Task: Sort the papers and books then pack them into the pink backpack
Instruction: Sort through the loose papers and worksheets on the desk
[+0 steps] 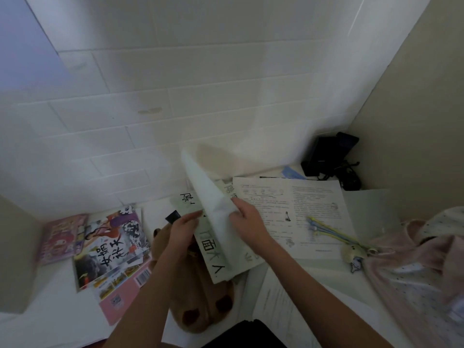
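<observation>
At the centre of the white table, both my hands hold a large pale green paper with big black characters (213,249). My left hand (182,231) grips its left edge. My right hand (247,218) pinches a white sheet (211,197) that is folded upward over it. A printed worksheet (291,217) lies flat to the right. On the left lie an illustrated book (113,244), a pink-backed book (120,292) under it, and a pink book (61,238). The pink backpack (416,267) sits at the right edge, its top open.
A brown plush toy (200,305) lies under the held paper, near me. Yellow and blue pens (329,229) and a small charm (352,252) rest on the worksheet. Black devices with cables (329,156) stand in the back right corner. More sheets (281,305) lie at the front right.
</observation>
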Motion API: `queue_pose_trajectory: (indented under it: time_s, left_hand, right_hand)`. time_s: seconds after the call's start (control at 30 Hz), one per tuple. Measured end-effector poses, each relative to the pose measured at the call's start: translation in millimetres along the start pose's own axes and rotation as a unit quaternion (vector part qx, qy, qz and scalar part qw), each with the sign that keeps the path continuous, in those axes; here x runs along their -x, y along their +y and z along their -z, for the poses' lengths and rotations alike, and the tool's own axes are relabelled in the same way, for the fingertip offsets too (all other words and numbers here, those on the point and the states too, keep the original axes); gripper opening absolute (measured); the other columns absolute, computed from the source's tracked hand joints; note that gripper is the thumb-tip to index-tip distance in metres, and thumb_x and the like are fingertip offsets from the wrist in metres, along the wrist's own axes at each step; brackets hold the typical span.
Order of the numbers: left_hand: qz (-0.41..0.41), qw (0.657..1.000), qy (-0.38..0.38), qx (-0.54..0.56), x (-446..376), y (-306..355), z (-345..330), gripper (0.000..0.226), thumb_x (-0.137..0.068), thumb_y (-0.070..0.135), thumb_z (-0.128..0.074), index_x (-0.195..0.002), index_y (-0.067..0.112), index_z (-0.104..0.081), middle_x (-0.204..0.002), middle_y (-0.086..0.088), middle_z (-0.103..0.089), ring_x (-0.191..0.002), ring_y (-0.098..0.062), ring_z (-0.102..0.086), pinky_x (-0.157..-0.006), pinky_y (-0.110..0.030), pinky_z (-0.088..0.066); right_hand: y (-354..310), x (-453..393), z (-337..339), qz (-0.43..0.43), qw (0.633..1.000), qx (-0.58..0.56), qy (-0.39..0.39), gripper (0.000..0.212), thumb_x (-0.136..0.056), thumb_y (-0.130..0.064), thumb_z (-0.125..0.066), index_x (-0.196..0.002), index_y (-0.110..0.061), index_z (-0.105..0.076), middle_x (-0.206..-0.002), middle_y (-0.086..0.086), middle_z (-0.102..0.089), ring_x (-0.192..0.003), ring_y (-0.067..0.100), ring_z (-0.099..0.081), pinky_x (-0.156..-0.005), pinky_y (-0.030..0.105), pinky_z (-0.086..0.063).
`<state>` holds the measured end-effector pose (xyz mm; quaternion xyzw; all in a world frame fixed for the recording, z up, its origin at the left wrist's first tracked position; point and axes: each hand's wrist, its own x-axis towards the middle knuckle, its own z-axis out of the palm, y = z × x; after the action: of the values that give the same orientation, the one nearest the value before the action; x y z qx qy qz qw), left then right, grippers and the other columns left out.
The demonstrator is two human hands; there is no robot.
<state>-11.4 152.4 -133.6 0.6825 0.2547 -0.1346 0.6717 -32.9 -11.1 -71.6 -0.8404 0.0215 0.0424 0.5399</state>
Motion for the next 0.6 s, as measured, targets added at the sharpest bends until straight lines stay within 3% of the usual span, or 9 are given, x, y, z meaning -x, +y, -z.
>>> queue_pose_trajectory:
  time_s: [0.07, 0.13, 0.2, 0.23, 0.33, 0.4, 0.47, 0.53, 0.6]
  left_hand:
    - [0.025, 0.998, 0.027, 0.049, 2.6, 3.4, -2.9, 0.025, -0.096, 0.028, -0.045, -0.088, 0.012, -0.062, -0.079, -0.004, -0.063, -0.073, -0.023, -0.059, -0.058, -0.033, -0.047]
    - [0.031, 0.994, 0.078, 0.067, -0.3, -0.7, 1.4, 0.028, -0.096, 0.041, -0.04, -0.078, 0.025, -0.054, -0.076, 0.005, -0.053, -0.083, -0.022, -0.056, -0.071, -0.032, -0.046]
    - [-0.001, 0.989, 0.146, 0.017, 0.4, -9.2, 11.3, 0.026, -0.096, 0.05, -0.035, -0.097, 0.032, -0.054, -0.094, 0.007, -0.051, -0.103, -0.022, -0.052, -0.083, -0.022, -0.038]
    - [-0.001, 0.986, 0.165, 0.019, 0.6, -10.3, 13.6, 0.043, -0.094, 0.055, -0.034, -0.116, 0.025, -0.055, -0.108, 0.001, -0.054, -0.109, -0.023, -0.052, -0.088, -0.018, -0.037]
    - [0.047, 0.988, 0.055, 0.136, -1.1, 0.2, 10.1, 0.077, -0.083, 0.072, -0.039, -0.127, 0.011, -0.056, -0.128, -0.016, -0.058, -0.117, -0.034, -0.055, -0.105, -0.043, -0.04]
    - [0.062, 0.987, -0.027, 0.143, 4.0, 10.9, 6.7, 0.059, -0.083, 0.063, -0.05, -0.115, 0.015, -0.064, -0.115, -0.011, -0.067, -0.104, -0.028, -0.064, -0.093, -0.044, -0.049]
    - [0.031, 0.998, -0.034, 0.039, 2.6, 6.8, 1.2, 0.032, -0.083, 0.034, -0.068, -0.107, 0.014, -0.064, -0.113, -0.012, -0.068, -0.093, -0.023, -0.067, -0.079, -0.037, -0.054]
    - [-0.034, 0.997, -0.002, -0.075, -0.2, -3.3, -5.0, 0.048, -0.079, 0.008, -0.071, -0.123, 0.01, -0.052, -0.122, -0.015, -0.062, -0.101, -0.027, -0.061, -0.086, -0.041, -0.052]
    - [-0.079, 0.992, 0.047, -0.089, 0.3, -2.6, -7.4, 0.067, -0.078, 0.003, -0.068, -0.136, 0.011, -0.037, -0.128, -0.015, -0.055, -0.111, -0.031, -0.056, -0.095, -0.045, -0.048]
  right_hand:
    - [-8.5, -6.3, 13.5, -0.055, 0.988, -0.146, 0.008, 0.031, -0.079, -0.007, -0.047, -0.08, -0.03, -0.068, -0.074, -0.013, -0.063, -0.066, 0.003, -0.056, -0.057, 0.019, -0.043]
    - [-0.6, -10.1, 19.3, -0.105, 0.979, -0.176, 0.011, 0.036, -0.081, -0.006, -0.047, -0.091, -0.034, -0.068, -0.087, -0.018, -0.066, -0.084, 0.003, -0.06, -0.061, 0.019, -0.044]
    - [16.6, -8.9, 18.0, -0.13, 0.989, -0.074, -0.018, 0.041, -0.084, -0.002, -0.044, -0.116, -0.022, -0.061, -0.11, -0.007, -0.062, -0.106, 0.016, -0.055, -0.074, 0.022, -0.044]
    - [29.2, -6.6, 15.3, -0.127, 0.992, -0.006, -0.025, 0.046, -0.085, 0.001, -0.042, -0.126, -0.017, -0.056, -0.122, 0.0, -0.059, -0.115, 0.02, -0.051, -0.085, 0.021, -0.04]
    - [61.2, 5.6, 7.4, -0.109, 0.99, 0.093, 0.0, 0.055, -0.085, 0.006, -0.039, -0.133, -0.014, -0.051, -0.135, 0.006, -0.054, -0.124, 0.021, -0.047, -0.098, 0.018, -0.031]
    - [74.0, 7.5, 3.9, -0.115, 0.986, 0.123, 0.013, 0.052, -0.085, 0.006, -0.039, -0.132, -0.011, -0.052, -0.131, 0.009, -0.056, -0.12, 0.023, -0.051, -0.094, 0.019, -0.034]
    - [83.6, 5.3, 1.5, -0.115, 0.978, 0.168, -0.039, 0.046, -0.086, 0.004, -0.043, -0.131, -0.006, -0.05, -0.13, 0.014, -0.055, -0.119, 0.026, -0.051, -0.094, 0.023, -0.037]
    - [92.3, 4.7, 3.8, -0.12, 0.97, 0.2, -0.068, 0.042, -0.089, -0.005, -0.048, -0.131, -0.003, -0.048, -0.13, 0.017, -0.05, -0.119, 0.029, -0.047, -0.094, 0.026, -0.037]
    - [102.8, 4.9, 14.6, -0.132, 0.966, 0.222, -0.022, 0.044, -0.094, -0.014, -0.047, -0.136, -0.004, -0.042, -0.133, 0.019, -0.041, -0.124, 0.032, -0.041, -0.098, 0.03, -0.035]
